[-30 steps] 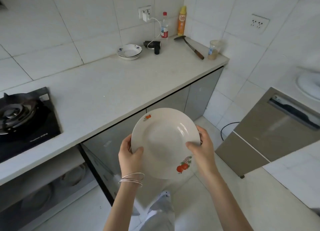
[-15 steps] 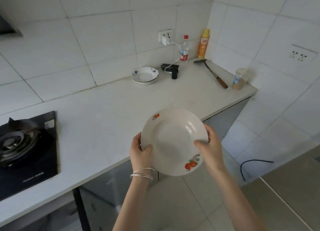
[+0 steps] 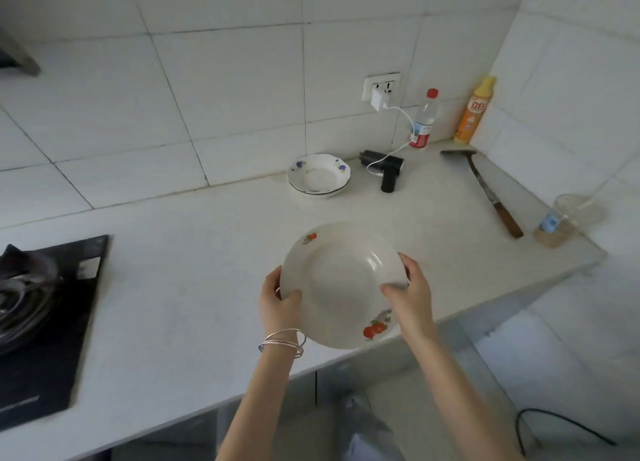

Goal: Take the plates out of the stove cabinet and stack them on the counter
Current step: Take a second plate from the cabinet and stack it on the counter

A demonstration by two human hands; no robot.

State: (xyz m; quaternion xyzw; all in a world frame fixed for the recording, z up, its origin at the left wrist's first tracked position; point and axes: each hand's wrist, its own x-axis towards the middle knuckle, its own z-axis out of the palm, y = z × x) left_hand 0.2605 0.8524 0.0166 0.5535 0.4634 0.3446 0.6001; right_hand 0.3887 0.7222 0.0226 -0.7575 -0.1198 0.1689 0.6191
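Observation:
I hold a white deep plate [image 3: 341, 280] with red fruit prints above the front part of the white counter [image 3: 194, 287]. My left hand [image 3: 278, 303] grips its left rim, thumb on the inside. My right hand [image 3: 410, 296] grips the right rim the same way. The plate tilts toward me and touches nothing else. A small stack of white plates with purple flower prints [image 3: 318, 174] sits at the back of the counter by the wall. The stove cabinet is out of view.
A black gas hob [image 3: 38, 322] fills the counter's left end. Behind the stack lie a black device on a white charger cable [image 3: 388, 170], a clear bottle [image 3: 423, 119], an orange bottle [image 3: 472, 111], a long-handled scraper [image 3: 485, 190] and a plastic jar [image 3: 557, 225].
Both hands have lifted the plate from in front of the cabinets up over the counter. The view has swung upward, so the cabinet shelf below has left the frame.

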